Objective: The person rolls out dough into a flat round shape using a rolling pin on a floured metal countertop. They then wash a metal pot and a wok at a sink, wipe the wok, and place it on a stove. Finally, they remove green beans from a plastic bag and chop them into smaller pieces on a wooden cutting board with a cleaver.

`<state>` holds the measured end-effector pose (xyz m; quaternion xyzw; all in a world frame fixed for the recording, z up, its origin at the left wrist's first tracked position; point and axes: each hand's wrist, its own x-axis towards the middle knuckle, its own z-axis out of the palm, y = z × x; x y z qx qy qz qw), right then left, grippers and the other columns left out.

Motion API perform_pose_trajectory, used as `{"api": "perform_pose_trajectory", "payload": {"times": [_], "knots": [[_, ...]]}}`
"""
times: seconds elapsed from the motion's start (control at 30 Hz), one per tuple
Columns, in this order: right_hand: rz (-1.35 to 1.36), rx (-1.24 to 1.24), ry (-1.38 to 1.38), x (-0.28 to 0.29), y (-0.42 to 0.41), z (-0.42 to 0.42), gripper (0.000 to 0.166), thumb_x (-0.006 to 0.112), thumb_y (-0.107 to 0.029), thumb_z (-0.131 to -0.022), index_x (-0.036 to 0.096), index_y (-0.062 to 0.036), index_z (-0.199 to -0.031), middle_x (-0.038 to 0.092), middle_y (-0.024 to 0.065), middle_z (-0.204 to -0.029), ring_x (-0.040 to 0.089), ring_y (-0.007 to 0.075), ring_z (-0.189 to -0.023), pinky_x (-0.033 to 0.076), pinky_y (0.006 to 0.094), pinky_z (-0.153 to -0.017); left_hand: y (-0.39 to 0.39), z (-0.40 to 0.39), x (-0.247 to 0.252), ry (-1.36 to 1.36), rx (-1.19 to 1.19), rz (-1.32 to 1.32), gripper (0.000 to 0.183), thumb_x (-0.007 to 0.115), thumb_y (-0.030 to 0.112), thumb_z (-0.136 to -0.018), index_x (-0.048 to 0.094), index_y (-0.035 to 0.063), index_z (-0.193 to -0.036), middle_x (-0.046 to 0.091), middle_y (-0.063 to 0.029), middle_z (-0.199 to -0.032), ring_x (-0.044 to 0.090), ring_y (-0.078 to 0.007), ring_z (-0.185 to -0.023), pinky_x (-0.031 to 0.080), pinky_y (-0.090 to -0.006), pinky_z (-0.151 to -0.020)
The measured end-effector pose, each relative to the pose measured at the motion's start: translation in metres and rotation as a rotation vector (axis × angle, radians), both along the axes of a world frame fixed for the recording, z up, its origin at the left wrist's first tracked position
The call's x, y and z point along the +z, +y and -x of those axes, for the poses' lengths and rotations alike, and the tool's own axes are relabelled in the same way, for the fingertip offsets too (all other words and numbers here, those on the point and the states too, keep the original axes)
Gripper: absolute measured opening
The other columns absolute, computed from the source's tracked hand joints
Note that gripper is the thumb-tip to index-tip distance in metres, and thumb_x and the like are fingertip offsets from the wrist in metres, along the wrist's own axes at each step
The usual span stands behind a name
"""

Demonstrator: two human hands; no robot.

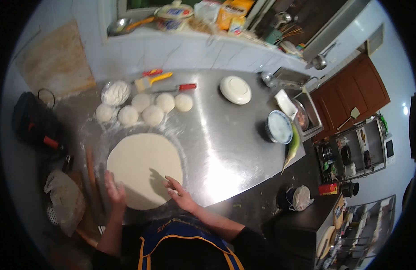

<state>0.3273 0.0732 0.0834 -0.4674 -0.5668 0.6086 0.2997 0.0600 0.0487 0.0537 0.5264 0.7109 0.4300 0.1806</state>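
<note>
A large round sheet of rolled dough (144, 165) lies flat on the stainless steel counter (208, 135). My left hand (115, 190) is at its lower left edge, palm turned inward; whether it touches the dough I cannot tell. Over the lower right edge is my right hand (179, 194), its fingers apart and its shadow falling on the sheet. Neither hand holds anything. Several dough balls (153, 115) sit in a floured group beyond the sheet, beside a bowl of flour (116, 93). A wooden rolling pin (91, 167) lies left of the dough.
Behind the dough balls lie a yellow-handled brush (154, 81) and a red-handled tool (181, 87). A white lidded dish (235, 89) stands at the back. Near the sink (312, 111) are a blue-and-white bowl (279, 127) and a long green radish (293, 145). A plastic bag (64, 199) is at left.
</note>
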Motion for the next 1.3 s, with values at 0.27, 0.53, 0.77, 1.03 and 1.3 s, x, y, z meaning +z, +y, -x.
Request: {"api": "perform_pose_trajectory", "payload": {"times": [0.27, 0.53, 0.77, 1.03, 1.3], "knots": [[0.164, -0.162, 0.874, 0.032, -0.008, -0.148, 0.065, 0.028, -0.048, -0.095, 0.017, -0.0054, -0.142, 0.021, 0.01, -0.146, 0.02, 0.0235, -0.135, 0.013, 0.038, -0.11, 0.028, -0.297, 0.064, 0.142, -0.781, -0.397, 0.057, 0.051, 0.015, -0.081, 0.034, -0.0006, -0.134, 0.032, -0.0226, -0.138, 0.028, -0.0382, -0.129, 0.016, -0.0468, -0.107], [-0.966, -0.619, -0.542, 0.13, -0.09, -0.396, 0.068, 0.045, -0.042, -0.087, 0.026, -0.0021, -0.139, 0.018, 0.0203, -0.146, 0.017, 0.0333, -0.135, 0.013, 0.0444, -0.109, 0.038, -0.571, 0.021, -1.682, -1.31, 0.79, 0.065, 0.028, 0.046, -0.094, 0.018, 0.0022, -0.14, 0.024, -0.0145, -0.145, 0.019, -0.0292, -0.134, 0.014, -0.0387, -0.11], [-0.135, -1.268, -0.753, -0.012, -0.192, -0.541, 0.048, 0.048, -0.03, -0.088, 0.043, -0.0037, -0.127, 0.044, 0.0196, -0.13, 0.042, 0.0326, -0.121, 0.033, 0.0382, -0.1, -0.009, -0.72, 0.117, -0.95, -1.546, 1.128, 0.057, 0.033, 0.041, -0.095, 0.026, 0.0066, -0.139, 0.026, -0.0118, -0.145, 0.03, -0.0293, -0.13, 0.025, -0.0386, -0.104], [0.267, -1.516, -0.418, -0.058, -0.295, -0.673, 0.033, 0.052, -0.028, -0.086, 0.059, -0.0098, -0.112, 0.058, 0.0128, -0.113, 0.054, 0.0263, -0.108, 0.041, 0.034, -0.092, 0.02, -0.918, 0.062, -0.759, -1.409, 1.282, 0.036, 0.047, 0.025, -0.092, 0.046, 0.0057, -0.122, 0.053, -0.0106, -0.12, 0.055, -0.0204, -0.102, 0.043, -0.032, -0.085], [0.387, -1.503, -0.566, -0.078, -0.324, -0.858, 0.025, 0.056, -0.018, -0.085, 0.062, -0.0019, -0.103, 0.065, 0.0082, -0.089, 0.062, 0.0124, -0.076, 0.049, 0.027, -0.068, 0.092, -1.113, 0.069, -0.859, -1.295, 1.115, 0.036, 0.049, 0.023, -0.091, 0.047, 0.0045, -0.122, 0.052, -0.0108, -0.121, 0.055, -0.0196, -0.104, 0.042, -0.0315, -0.087]]}}
